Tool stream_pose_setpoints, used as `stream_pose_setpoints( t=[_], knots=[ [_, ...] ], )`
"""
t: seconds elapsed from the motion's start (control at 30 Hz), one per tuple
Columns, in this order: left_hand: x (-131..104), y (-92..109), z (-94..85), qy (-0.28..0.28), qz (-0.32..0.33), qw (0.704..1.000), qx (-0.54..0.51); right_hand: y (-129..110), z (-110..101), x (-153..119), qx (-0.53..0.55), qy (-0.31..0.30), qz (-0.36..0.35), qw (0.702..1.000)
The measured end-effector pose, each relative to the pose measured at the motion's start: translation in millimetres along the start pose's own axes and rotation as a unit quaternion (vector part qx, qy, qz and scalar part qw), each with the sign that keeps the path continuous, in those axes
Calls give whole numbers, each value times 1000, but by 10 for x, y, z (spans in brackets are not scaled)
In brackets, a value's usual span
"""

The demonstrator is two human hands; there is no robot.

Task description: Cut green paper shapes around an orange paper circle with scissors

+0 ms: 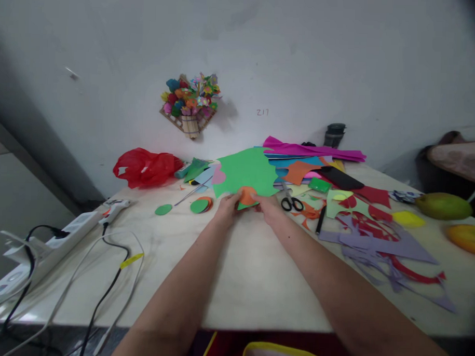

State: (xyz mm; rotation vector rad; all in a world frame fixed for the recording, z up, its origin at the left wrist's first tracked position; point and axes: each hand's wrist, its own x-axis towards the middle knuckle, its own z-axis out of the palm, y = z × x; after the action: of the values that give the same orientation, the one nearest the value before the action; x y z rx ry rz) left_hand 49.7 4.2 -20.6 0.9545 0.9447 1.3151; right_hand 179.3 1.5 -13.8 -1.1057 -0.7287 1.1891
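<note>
A large green paper sheet (245, 170) with scalloped cut edges is held up over the table's middle. Against its lower edge lies an orange paper circle (248, 195). My left hand (228, 206) is closed on the circle and sheet from the left, and my right hand (265, 205) grips them from the right. Fingers behind the paper are hidden. Black-handled scissors (292, 203) lie just right of my right hand. Left of my left hand are a small stack of green and orange circles (200, 205) and a single green circle (163, 210).
Purple paper scraps (387, 244), a black marker (320, 219) and fruit (444, 205) lie to the right. A red plastic bag (146, 167) sits at the back left. The power strip (64, 239) and cables run along the left side.
</note>
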Motion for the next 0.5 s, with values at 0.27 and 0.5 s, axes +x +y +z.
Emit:
stream_pose_setpoints(
  t=[0.27, 0.5],
  knots=[
    [50, 8, -17, 63, 12, 998, -30, 58, 14, -19, -25, -29, -7, 999],
    [107, -38, -67, 43, -2, 999, -22, 10, 16, -52, -60, -21, -16, 998]
  ],
)
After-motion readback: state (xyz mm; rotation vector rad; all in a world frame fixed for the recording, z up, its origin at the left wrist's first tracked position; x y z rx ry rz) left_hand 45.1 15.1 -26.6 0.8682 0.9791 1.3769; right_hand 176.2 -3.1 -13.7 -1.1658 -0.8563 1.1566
